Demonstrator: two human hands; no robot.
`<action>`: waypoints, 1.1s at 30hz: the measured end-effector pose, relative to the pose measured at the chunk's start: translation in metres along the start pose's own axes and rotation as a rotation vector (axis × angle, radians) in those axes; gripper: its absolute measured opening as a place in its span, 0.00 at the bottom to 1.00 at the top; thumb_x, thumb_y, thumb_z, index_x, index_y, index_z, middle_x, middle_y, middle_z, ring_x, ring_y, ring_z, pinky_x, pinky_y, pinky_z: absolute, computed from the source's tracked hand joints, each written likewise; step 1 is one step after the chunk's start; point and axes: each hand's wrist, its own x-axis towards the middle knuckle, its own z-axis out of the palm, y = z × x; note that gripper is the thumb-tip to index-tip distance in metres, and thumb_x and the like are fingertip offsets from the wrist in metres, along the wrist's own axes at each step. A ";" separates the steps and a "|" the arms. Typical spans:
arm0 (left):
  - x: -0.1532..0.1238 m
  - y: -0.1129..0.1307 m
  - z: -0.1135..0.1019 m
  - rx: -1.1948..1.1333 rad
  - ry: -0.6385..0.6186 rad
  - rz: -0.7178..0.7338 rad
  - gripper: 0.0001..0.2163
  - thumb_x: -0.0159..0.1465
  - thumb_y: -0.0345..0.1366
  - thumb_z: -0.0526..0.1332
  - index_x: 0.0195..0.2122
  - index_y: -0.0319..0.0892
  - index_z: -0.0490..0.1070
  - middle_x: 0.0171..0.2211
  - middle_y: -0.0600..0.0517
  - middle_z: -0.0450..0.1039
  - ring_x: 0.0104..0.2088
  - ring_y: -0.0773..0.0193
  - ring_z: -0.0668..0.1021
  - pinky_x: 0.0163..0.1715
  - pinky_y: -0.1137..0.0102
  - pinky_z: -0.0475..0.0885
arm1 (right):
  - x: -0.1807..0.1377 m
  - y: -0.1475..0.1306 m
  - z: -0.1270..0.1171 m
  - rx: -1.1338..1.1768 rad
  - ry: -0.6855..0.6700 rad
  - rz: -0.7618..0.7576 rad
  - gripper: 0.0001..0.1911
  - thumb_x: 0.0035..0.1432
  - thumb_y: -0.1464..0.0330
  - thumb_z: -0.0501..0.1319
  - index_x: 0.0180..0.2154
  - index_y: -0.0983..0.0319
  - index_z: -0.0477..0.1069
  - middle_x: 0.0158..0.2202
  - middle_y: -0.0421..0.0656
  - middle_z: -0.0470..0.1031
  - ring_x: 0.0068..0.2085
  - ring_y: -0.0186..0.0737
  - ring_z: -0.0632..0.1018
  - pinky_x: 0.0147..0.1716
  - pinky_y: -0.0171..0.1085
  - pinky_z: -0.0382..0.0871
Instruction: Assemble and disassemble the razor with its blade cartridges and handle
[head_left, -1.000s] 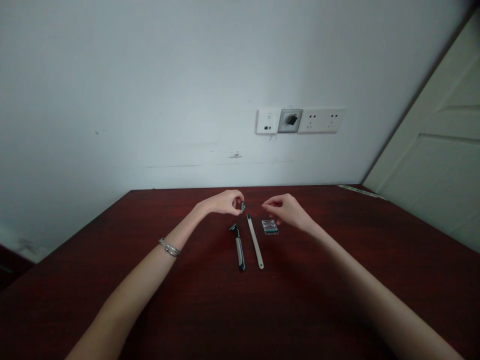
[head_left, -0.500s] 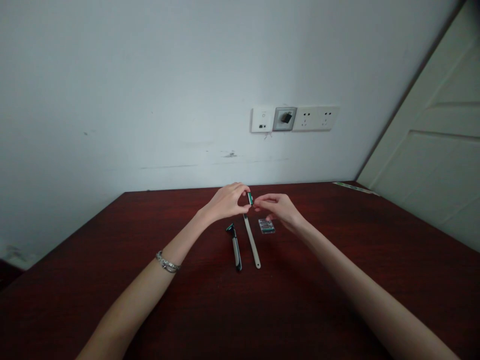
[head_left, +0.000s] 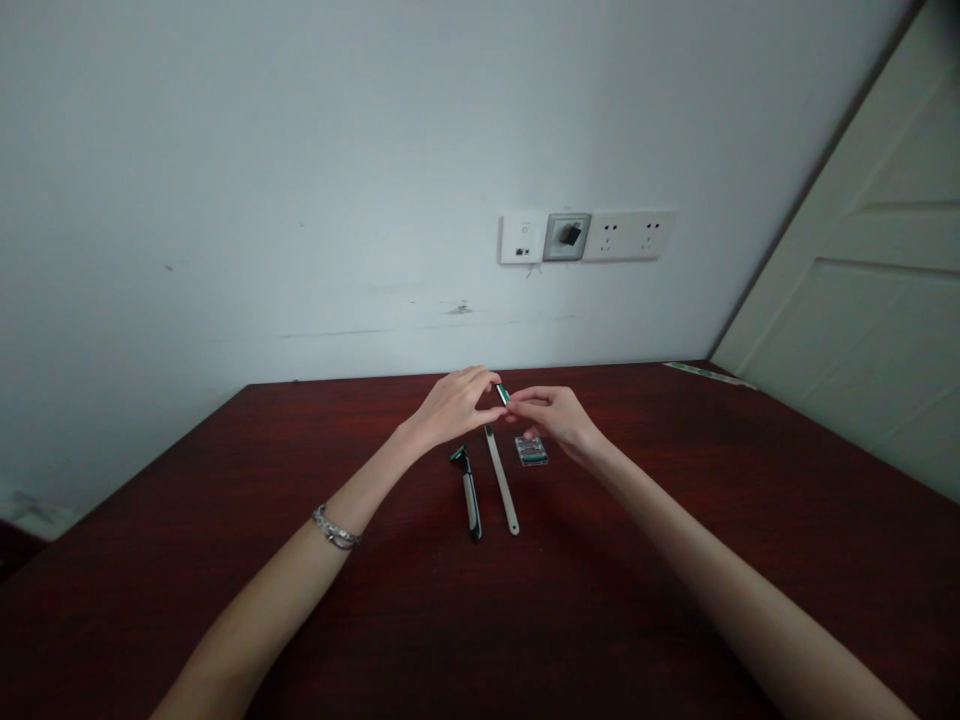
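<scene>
The small green blade cartridge (head_left: 502, 393) sits in the air just above the surface, at the 3 o'clock tip of the left hand (head_left: 454, 405), pinched between its thumb and forefinger. The right hand (head_left: 559, 415) comes in from 3 o'clock with its fingers drawn narrow, and their tips meet the cartridge's other end. Whether they grip it or only touch it is too small to tell.

The surface (head_left: 675, 560) is dark red wood and runs back to a pale wall. A row of sockets (head_left: 586, 237) is at 12 o'clock from the hands, and a cream door (head_left: 862, 330) leans in at 3 o'clock.

Below the hands, at 6 o'clock, lie a dark razor handle (head_left: 470, 492) and, just beside it on the right, a long pale stick (head_left: 502, 482), both pointing away from the person. A clear cartridge case (head_left: 531, 450) lies under the right hand's fingers, partly hidden by them. A silver bracelet (head_left: 336, 528) rings the left wrist.
</scene>
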 end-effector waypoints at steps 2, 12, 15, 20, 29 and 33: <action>-0.001 -0.001 -0.001 -0.043 0.000 0.000 0.16 0.61 0.41 0.57 0.46 0.37 0.64 0.40 0.46 0.69 0.40 0.62 0.71 0.41 0.67 0.65 | 0.000 -0.002 -0.001 -0.004 0.006 -0.002 0.08 0.46 0.70 0.65 0.30 0.67 0.73 0.27 0.45 0.77 0.30 0.36 0.78 0.18 0.28 0.71; -0.003 -0.011 -0.001 -0.312 0.051 -0.028 0.10 0.61 0.35 0.58 0.42 0.39 0.70 0.37 0.48 0.71 0.35 0.65 0.73 0.38 0.66 0.69 | 0.003 -0.006 -0.015 -0.121 -0.011 -0.045 0.06 0.49 0.71 0.63 0.31 0.67 0.76 0.27 0.45 0.76 0.27 0.33 0.76 0.19 0.29 0.73; -0.004 -0.012 0.002 -0.317 0.037 -0.009 0.08 0.61 0.35 0.57 0.40 0.39 0.71 0.35 0.48 0.71 0.33 0.67 0.73 0.36 0.68 0.69 | 0.004 -0.005 -0.016 -0.155 -0.029 -0.077 0.07 0.50 0.71 0.62 0.31 0.67 0.76 0.26 0.44 0.76 0.26 0.32 0.75 0.19 0.29 0.73; -0.005 -0.013 0.005 -0.285 0.024 0.014 0.08 0.62 0.35 0.56 0.37 0.39 0.72 0.34 0.49 0.72 0.33 0.67 0.72 0.35 0.70 0.67 | 0.004 -0.006 -0.015 -0.216 -0.035 -0.109 0.06 0.49 0.71 0.62 0.31 0.67 0.76 0.25 0.43 0.75 0.25 0.32 0.75 0.18 0.28 0.73; -0.005 -0.013 0.004 -0.235 0.012 0.027 0.08 0.63 0.35 0.55 0.37 0.38 0.73 0.33 0.48 0.72 0.31 0.67 0.72 0.33 0.70 0.67 | 0.002 -0.008 -0.017 -0.305 -0.054 -0.173 0.09 0.52 0.71 0.60 0.34 0.69 0.76 0.27 0.45 0.76 0.22 0.30 0.75 0.18 0.29 0.73; -0.005 -0.014 0.004 -0.219 0.037 0.059 0.08 0.62 0.34 0.56 0.35 0.38 0.73 0.31 0.49 0.72 0.30 0.68 0.72 0.31 0.71 0.67 | 0.002 -0.009 -0.018 -0.339 -0.049 -0.179 0.12 0.52 0.70 0.60 0.39 0.69 0.75 0.30 0.47 0.77 0.19 0.30 0.75 0.17 0.29 0.71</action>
